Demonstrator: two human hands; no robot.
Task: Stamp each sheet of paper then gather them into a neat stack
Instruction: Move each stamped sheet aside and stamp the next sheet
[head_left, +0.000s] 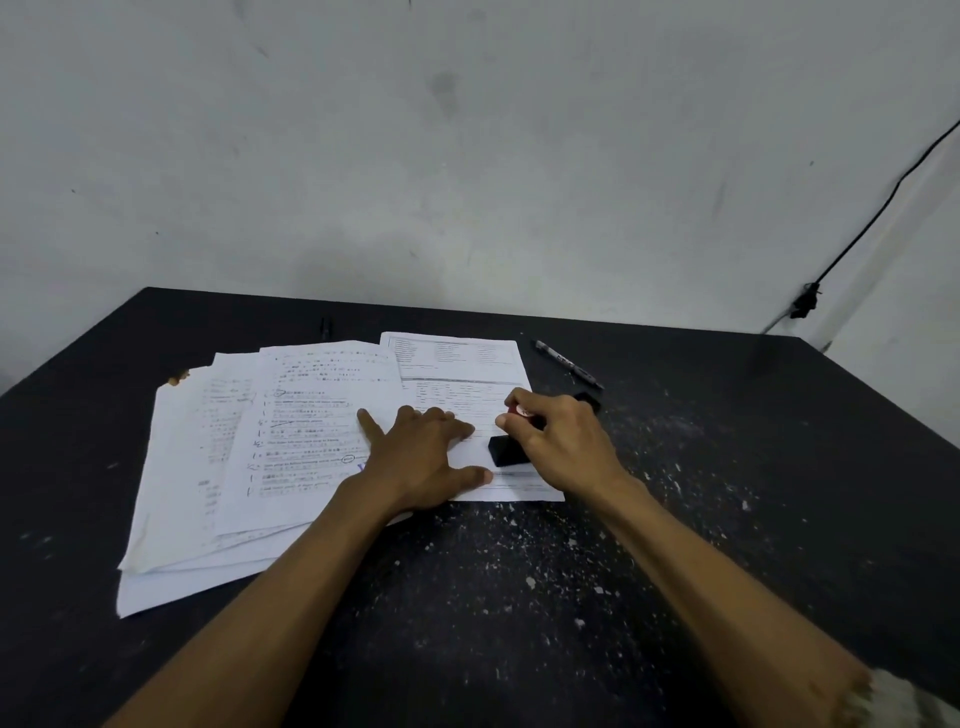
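A matte black tabletop, flecked with white specks, meets a scuffed pale grey wall crossed by a thin black cable. The left hand lies flat, fingers spread, over a fanned pile of printed white sheets and a single printed sheet. The right hand clasps a black block stamp with a red knob, resting on that sheet.
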